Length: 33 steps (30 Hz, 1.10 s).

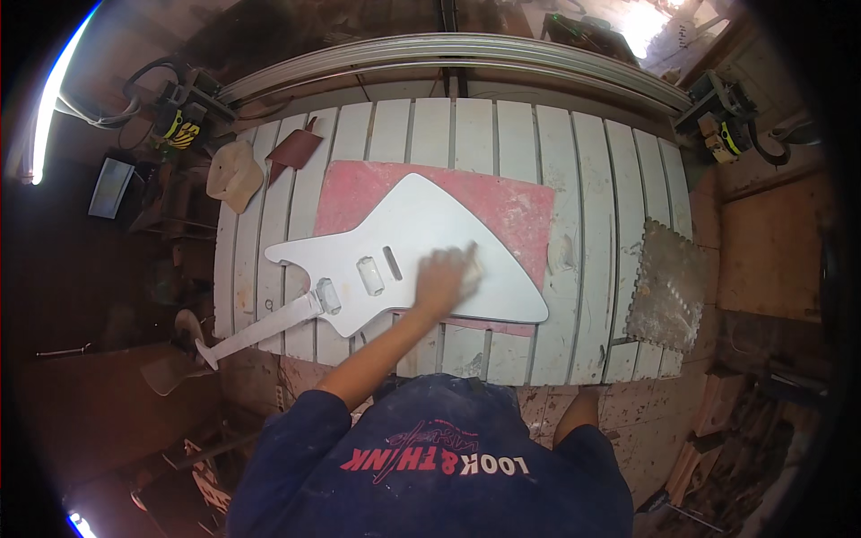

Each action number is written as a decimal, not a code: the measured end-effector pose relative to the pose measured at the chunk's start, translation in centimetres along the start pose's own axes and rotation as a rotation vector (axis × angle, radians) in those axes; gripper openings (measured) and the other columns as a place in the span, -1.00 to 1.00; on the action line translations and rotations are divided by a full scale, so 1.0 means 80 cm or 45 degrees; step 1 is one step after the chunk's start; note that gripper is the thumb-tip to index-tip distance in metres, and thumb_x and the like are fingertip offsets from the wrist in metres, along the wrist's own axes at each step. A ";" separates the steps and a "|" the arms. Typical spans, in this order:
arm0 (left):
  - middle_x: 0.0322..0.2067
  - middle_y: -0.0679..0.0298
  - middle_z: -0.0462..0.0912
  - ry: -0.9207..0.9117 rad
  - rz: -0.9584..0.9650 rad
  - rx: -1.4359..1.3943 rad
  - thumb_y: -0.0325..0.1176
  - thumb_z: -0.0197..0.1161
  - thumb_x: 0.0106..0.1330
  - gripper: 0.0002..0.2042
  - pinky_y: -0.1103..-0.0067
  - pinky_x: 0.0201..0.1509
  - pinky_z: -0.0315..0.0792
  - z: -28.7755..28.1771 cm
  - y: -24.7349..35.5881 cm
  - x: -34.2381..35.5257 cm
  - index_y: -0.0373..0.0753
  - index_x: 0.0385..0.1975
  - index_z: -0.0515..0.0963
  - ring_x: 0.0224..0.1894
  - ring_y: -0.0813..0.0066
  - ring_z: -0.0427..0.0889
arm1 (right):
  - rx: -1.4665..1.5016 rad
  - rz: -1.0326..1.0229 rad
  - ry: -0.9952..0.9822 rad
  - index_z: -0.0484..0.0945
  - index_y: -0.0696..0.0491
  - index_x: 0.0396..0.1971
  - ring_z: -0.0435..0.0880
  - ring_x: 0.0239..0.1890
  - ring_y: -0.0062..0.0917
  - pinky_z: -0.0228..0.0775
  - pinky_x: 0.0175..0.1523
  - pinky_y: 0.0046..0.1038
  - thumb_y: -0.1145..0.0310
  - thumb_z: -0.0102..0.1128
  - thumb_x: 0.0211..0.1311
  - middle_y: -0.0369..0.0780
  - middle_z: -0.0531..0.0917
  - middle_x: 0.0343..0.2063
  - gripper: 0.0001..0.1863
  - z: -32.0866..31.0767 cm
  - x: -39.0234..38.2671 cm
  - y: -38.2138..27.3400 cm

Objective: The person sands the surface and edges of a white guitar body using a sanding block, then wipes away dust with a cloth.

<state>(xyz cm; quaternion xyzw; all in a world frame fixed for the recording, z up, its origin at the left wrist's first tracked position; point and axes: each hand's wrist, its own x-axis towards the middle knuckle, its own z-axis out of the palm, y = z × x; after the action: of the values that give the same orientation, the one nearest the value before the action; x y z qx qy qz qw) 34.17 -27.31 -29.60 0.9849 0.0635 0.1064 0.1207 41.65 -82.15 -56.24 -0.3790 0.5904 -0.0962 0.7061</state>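
A white-primed electric guitar body with an angular outline lies flat on a pink mat on a white slatted table. Its neck points to the lower left, past the table's edge. My left hand presses down on the lower middle of the body, fingers over a small pale pad; the hand is motion-blurred. Only my right forearm shows, at the table's near edge. The right hand itself is hidden.
A textured metal sheet lies on the table's right end. A pale cloth and a brown scrap sit at the far left, a small pale lump right of the mat. Yellow-and-black motor units flank a curved rail.
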 end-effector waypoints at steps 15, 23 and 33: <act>-0.15 0.17 0.55 -0.029 -0.526 0.142 -0.03 0.23 0.32 -0.33 0.20 -0.08 0.37 -0.011 -0.035 0.069 -0.14 0.42 0.32 -0.10 0.20 0.51 | -1.265 -0.399 0.581 0.50 0.16 0.20 0.58 0.23 0.00 0.53 0.26 -0.08 0.05 -0.02 0.52 0.06 0.57 0.20 -0.48 -0.050 -0.028 -0.141; -0.11 0.18 0.56 -0.206 -0.140 0.079 0.05 0.31 0.26 -0.24 0.23 -0.05 0.40 0.009 0.031 0.034 -0.08 0.46 0.31 -0.06 0.20 0.52 | -0.917 -1.442 0.427 0.45 0.27 0.18 0.53 0.24 0.04 0.46 0.26 0.00 0.22 0.06 0.45 0.12 0.46 0.28 -0.52 0.124 -0.279 -0.089; -0.10 0.20 0.56 -0.114 -0.097 0.046 -0.01 0.28 0.29 -0.27 0.22 0.01 0.38 0.012 0.029 0.016 -0.11 0.46 0.30 -0.03 0.22 0.52 | -1.206 -2.076 -1.066 0.55 0.16 0.07 0.34 0.36 -0.01 0.09 0.45 0.03 0.44 0.28 0.24 0.02 0.48 0.24 -0.61 0.208 -0.474 0.086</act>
<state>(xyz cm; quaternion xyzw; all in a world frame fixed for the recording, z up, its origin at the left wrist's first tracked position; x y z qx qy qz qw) 35.82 -29.58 -29.69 0.9876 0.0972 0.0562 0.1095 43.79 -48.25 -31.56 -0.9067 -0.1618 -0.1637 0.3535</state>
